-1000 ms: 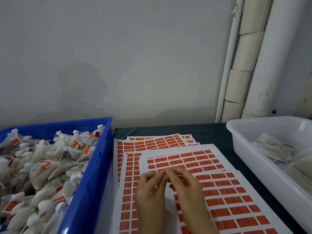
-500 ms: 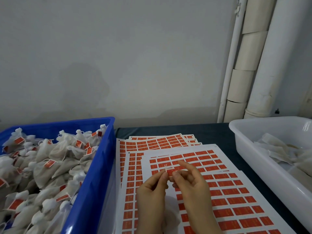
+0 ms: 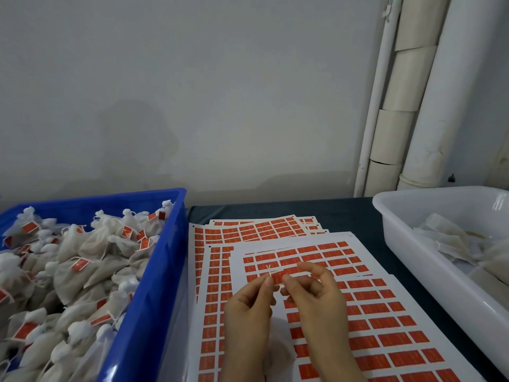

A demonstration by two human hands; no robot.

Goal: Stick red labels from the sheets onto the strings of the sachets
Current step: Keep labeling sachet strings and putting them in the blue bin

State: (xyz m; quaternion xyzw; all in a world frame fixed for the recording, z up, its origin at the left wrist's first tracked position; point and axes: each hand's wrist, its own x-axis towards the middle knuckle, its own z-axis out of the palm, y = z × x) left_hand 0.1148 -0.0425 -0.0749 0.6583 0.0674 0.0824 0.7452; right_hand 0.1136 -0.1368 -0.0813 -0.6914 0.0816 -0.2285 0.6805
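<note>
Both hands meet over a stack of white sheets of red labels (image 3: pixel 366 304) in the middle of the table. My left hand (image 3: pixel 249 307) pinches a thin white string (image 3: pixel 269 270) whose knotted end sticks up above the fingertips. My right hand (image 3: pixel 316 296) pinches a red label (image 3: pixel 276 277) against that string, right beside the left fingertips. The sachet on the string hangs below my hands and is mostly hidden; a pale patch of it (image 3: pixel 278 357) shows between the wrists.
A blue crate (image 3: pixel 154 285) on the left is heaped with white sachets, many with red labels. A white tub (image 3: pixel 429 266) on the right holds flat pale sachets. Dark table cloth shows behind the sheets. White pipes run up the wall at back right.
My hands have lowered slightly and the right fingers have spread out; the string end now sticks up with the red label pressed beside it.
</note>
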